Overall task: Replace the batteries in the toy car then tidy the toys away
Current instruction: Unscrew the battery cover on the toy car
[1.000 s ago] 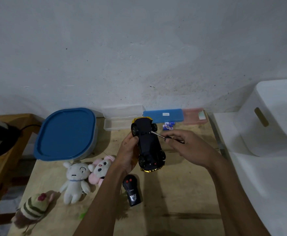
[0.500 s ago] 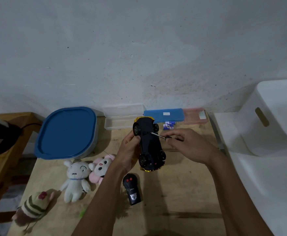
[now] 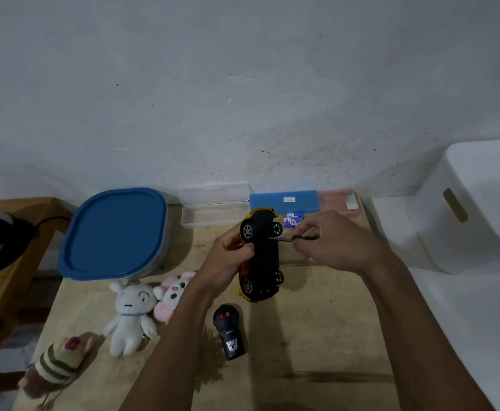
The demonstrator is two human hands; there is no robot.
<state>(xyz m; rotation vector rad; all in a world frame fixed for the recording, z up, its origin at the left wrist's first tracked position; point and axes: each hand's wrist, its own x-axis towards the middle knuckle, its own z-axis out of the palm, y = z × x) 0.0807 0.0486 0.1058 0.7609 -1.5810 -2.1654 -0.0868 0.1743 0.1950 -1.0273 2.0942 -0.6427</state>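
Observation:
The yellow toy car (image 3: 263,256) is held on its side above the wooden table (image 3: 302,336), black underside toward me. My left hand (image 3: 228,262) grips its body from the left. In my right hand (image 3: 334,244) I pinch a small screwdriver (image 3: 290,239), whose tip touches the underside near the far wheels. Small blue-and-white batteries (image 3: 293,220) lie behind the car. A black remote control (image 3: 230,332) lies on the table near me.
A blue-lidded tub (image 3: 115,232) stands at the back left. Clear, blue (image 3: 284,201) and pink cases line the wall. A white plush (image 3: 131,315), a pink plush (image 3: 173,295) and a striped plush (image 3: 58,363) lie front left. A white bin (image 3: 480,203) stands at the right.
The car and both hands have shifted slightly; the screwdriver stays against the car's underside.

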